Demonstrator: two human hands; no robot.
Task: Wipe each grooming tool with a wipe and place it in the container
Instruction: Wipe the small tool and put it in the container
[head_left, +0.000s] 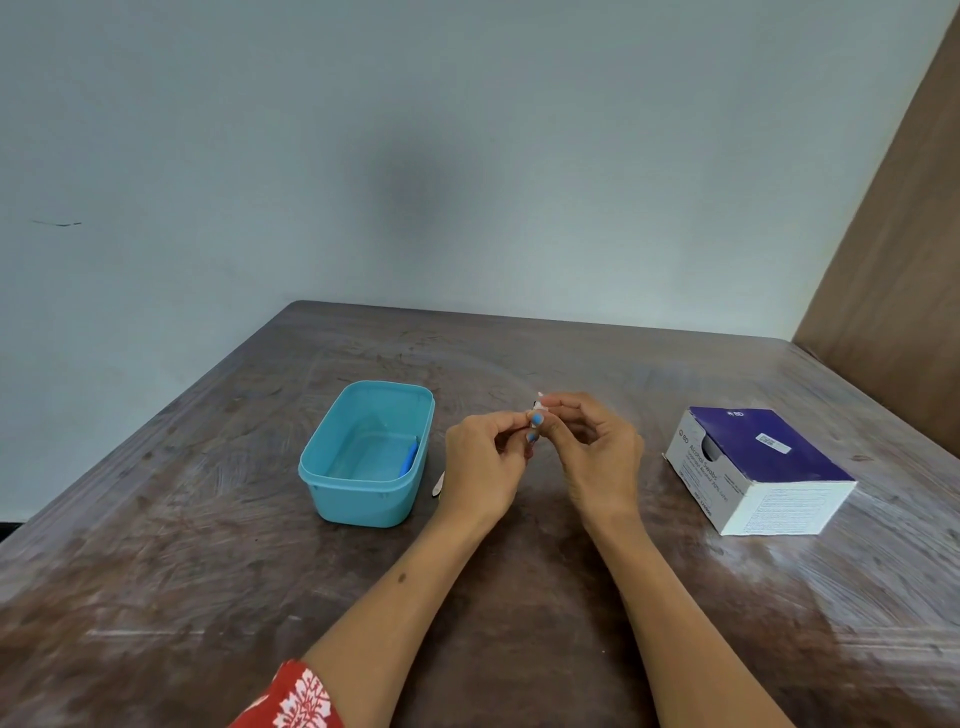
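Note:
Above the middle of the table, my left hand (480, 462) and my right hand (597, 452) meet fingertip to fingertip. Both pinch a small white item (537, 406), mostly hidden by the fingers; it may be a wipe packet or a wipe. A turquoise plastic container (332, 467) stands open to the left of my hands, with a blue tool (409, 457) lying inside along its right wall. A pale flat stick-like tool (438, 482) lies on the table between the container and my left wrist, partly hidden.
A purple and white box of alcohol swabs (763, 467) lies on the right side of the brown wooden table (208, 571). A wall runs behind the table's far edge, and a brown panel stands at the far right.

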